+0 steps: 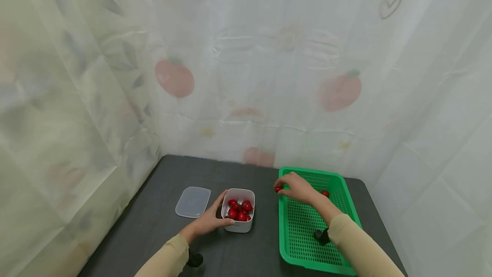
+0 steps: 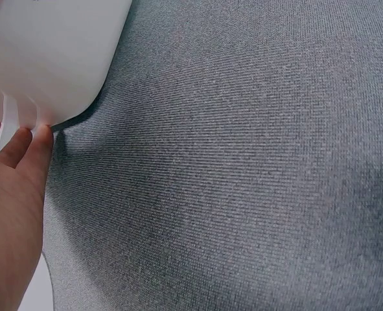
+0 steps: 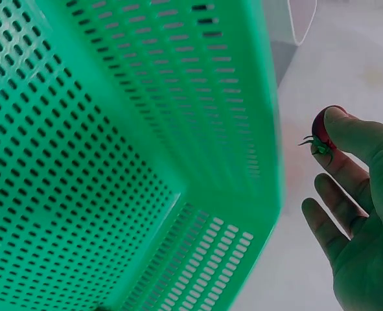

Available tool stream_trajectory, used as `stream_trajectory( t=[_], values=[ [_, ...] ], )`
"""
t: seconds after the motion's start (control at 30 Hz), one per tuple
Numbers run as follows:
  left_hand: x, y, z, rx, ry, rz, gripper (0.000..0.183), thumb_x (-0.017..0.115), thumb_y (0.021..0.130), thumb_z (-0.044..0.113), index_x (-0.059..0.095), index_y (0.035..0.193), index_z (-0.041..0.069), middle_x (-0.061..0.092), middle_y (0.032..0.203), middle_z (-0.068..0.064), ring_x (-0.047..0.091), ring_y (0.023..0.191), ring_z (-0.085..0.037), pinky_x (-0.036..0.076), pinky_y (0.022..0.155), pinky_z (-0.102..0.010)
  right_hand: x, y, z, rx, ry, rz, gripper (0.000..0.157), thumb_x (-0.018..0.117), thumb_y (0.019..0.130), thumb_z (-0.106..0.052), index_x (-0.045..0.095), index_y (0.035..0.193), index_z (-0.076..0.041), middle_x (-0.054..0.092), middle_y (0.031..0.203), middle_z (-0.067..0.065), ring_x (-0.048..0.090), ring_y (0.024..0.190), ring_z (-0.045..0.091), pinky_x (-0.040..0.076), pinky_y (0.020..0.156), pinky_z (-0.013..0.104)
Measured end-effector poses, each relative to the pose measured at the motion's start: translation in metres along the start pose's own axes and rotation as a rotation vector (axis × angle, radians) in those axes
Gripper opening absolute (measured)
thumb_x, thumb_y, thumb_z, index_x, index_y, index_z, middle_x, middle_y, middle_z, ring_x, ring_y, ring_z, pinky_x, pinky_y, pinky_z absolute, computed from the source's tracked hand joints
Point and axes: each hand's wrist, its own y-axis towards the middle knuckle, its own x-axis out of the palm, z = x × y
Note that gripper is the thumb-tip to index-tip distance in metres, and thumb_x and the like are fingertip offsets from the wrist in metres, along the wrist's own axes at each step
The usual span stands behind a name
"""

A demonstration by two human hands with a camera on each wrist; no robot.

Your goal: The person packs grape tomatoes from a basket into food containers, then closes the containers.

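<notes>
My left hand grips a white plastic box by its left side and near corner, thumb along the front and fingers on the side. Several red cherry tomatoes lie inside the box. In the left wrist view, fingertips press against the box's wall. Over the left rim of a green slotted basket, my right hand pinches one cherry tomato between thumb and index finger. Its green stem shows in the right wrist view, with the other fingers spread loosely. Another tomato sits in the basket, partly behind my right forearm.
A translucent square lid lies flat on the dark grey table, left of the box. A strip of table separates box and basket. Printed curtains hang behind and at both sides. A dark wrist device shows beneath my right sleeve.
</notes>
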Motion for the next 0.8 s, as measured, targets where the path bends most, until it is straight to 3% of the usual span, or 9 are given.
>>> stream_trajectory(
  t=[0.27,0.53,0.8],
  values=[
    [0.0,-0.002,0.002,-0.008,0.009,0.001,0.107,0.079,0.092,0.027,0.001,0.166,0.02,0.019,0.166,-0.019,0.031,0.145,-0.043,0.039,0.11,-0.054,0.004,0.009,-0.015,-0.035,0.0,-0.02,0.016,0.073,0.097,-0.017,0.074,0.113,-0.018,0.07,0.107,-0.005,0.055,0.105,0.023,0.05,0.085,0.041],
    [-0.001,-0.002,0.003,-0.004,0.006,-0.002,0.106,0.078,0.092,0.027,0.001,0.165,0.024,0.019,0.166,-0.017,0.03,0.146,-0.042,0.039,0.11,-0.054,0.012,0.019,-0.025,-0.092,-0.04,-0.035,0.016,0.074,0.097,-0.021,0.075,0.113,-0.017,0.07,0.106,-0.006,0.056,0.105,0.02,0.048,0.09,0.04],
    [0.0,-0.002,0.004,0.008,0.007,-0.003,0.107,0.078,0.092,0.027,0.0,0.166,0.021,0.019,0.166,-0.019,0.031,0.145,-0.043,0.04,0.11,-0.054,0.02,0.032,-0.034,-0.104,-0.066,-0.044,0.016,0.075,0.096,-0.022,0.076,0.112,-0.02,0.071,0.106,-0.008,0.053,0.101,0.016,0.049,0.085,0.036]
  ],
)
